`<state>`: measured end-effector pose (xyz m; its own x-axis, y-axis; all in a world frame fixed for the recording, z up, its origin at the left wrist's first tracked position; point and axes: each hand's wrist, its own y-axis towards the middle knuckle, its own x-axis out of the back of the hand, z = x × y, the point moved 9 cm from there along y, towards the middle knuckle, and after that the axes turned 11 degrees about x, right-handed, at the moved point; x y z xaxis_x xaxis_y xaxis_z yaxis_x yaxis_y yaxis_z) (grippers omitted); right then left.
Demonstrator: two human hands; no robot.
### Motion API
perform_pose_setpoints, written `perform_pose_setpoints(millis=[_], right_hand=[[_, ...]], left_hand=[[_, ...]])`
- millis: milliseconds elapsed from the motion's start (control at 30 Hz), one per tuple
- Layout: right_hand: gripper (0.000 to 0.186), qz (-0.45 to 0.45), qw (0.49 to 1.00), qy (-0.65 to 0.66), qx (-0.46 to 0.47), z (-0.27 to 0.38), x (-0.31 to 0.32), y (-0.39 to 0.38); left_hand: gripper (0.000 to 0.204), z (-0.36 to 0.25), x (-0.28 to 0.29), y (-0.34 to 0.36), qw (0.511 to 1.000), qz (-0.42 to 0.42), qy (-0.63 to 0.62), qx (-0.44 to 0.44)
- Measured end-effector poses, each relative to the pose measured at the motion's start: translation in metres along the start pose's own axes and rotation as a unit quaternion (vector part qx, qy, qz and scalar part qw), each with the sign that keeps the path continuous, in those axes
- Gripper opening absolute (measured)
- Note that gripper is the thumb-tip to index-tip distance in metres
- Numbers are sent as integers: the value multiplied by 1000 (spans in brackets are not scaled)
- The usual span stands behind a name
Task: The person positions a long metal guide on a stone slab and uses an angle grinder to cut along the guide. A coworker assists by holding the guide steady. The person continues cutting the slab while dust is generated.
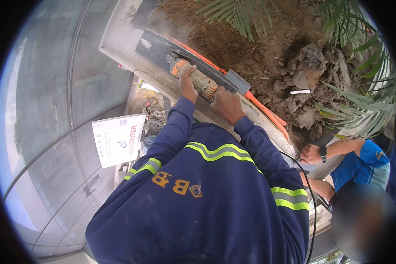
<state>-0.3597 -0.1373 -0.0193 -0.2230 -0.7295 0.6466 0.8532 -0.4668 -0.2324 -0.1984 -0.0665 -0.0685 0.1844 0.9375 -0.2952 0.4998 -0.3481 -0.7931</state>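
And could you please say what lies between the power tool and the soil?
The head view shows the dark slab, then orange tubing with a grey piece.

Angle grinder [200,82]: stubby cylindrical body, orange and pale grey, coated in dust. Lay diagonally, gear head toward upper left, vented orange tail cap toward lower right. Head sat at the slab's face; disc too obscured to make out. Left hand [188,86] wrapped the body just behind the head; right hand [226,104] gripped the tail end.

Stone slab [152,47]: long, narrow, straight-edged, dark grey with fine speckling. One irregular pale patch near its upper-left end. Ran diagonally along the pale ledge [118,37], far end upper left, near end lower right; middle stretch partly covered by grinder and hands.
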Motion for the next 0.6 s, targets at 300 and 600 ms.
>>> perform_pose_setpoints(millis=[300,600], right_hand=[[23,13,1000,3,-4,3,9,-5],[23,18,1000,17,-10,-4,3,-6]], left_hand=[[28,10,10,8,999,3,38,11],[29,6,5,6,999,-2,48,-13]])
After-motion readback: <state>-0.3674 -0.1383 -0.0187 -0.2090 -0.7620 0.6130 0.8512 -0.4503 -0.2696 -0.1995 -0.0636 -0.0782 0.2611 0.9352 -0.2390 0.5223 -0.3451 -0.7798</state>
